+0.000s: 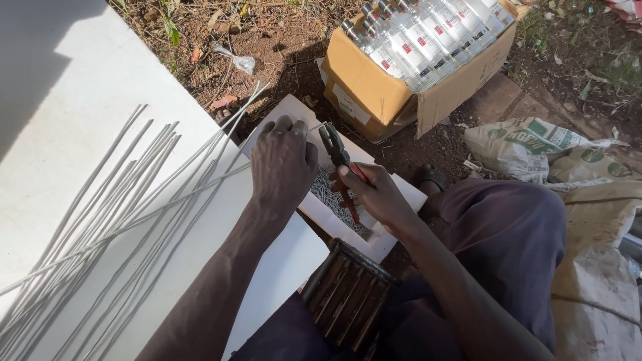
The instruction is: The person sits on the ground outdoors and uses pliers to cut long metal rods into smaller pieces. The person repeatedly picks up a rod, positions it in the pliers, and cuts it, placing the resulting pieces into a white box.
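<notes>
Head view: left hand is pinching a thin wire, fingers curled together over it, above the white tray. Right hand is gripping red-handled pliers, fingers wrapped tight, jaws meeting the wire end over the tray. Cut wire bits are lying inside the tray. Long rods are lying left of the tray; bottle box is sitting beyond it.
</notes>
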